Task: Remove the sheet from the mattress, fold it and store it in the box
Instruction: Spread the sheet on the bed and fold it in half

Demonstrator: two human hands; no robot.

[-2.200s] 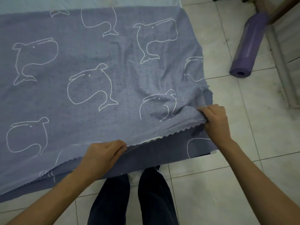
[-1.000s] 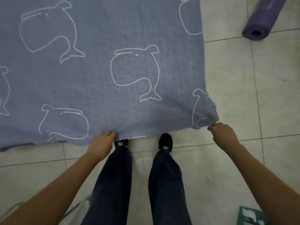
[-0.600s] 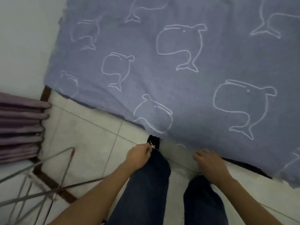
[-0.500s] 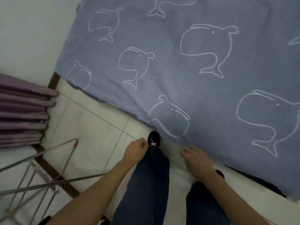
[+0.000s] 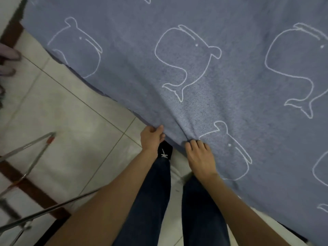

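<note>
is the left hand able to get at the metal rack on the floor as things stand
Probably not yet: the left hand grips the edge of the sheet, and the metal rack sits apart to its left. Only bare floor tiles lie between them.

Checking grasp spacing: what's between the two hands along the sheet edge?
Head view: between the left hand and right hand, a short span of sheet edge, with a black shoe just beneath.
</note>
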